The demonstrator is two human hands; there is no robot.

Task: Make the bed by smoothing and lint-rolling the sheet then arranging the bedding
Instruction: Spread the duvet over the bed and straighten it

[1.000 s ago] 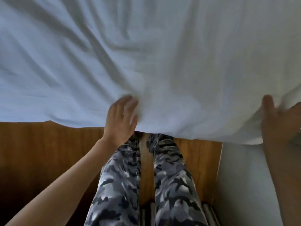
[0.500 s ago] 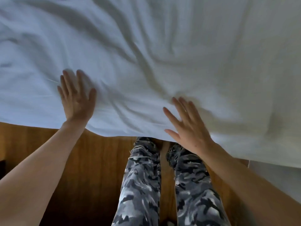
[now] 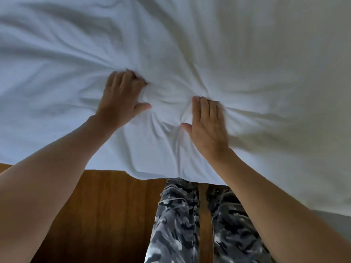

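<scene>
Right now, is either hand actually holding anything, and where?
The left hand grips a bunch of the white sheet in its curled fingers. The right hand only presses flat on the sheet.

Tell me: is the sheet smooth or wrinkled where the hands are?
Wrinkled. The sheet bunches between the left hand and right hand, with creases radiating outward from both.

A single head-worn wide-angle view looks steeply down, close over the bed's white sheet (image 3: 190, 44), wooden floor (image 3: 106, 215) below.
</scene>
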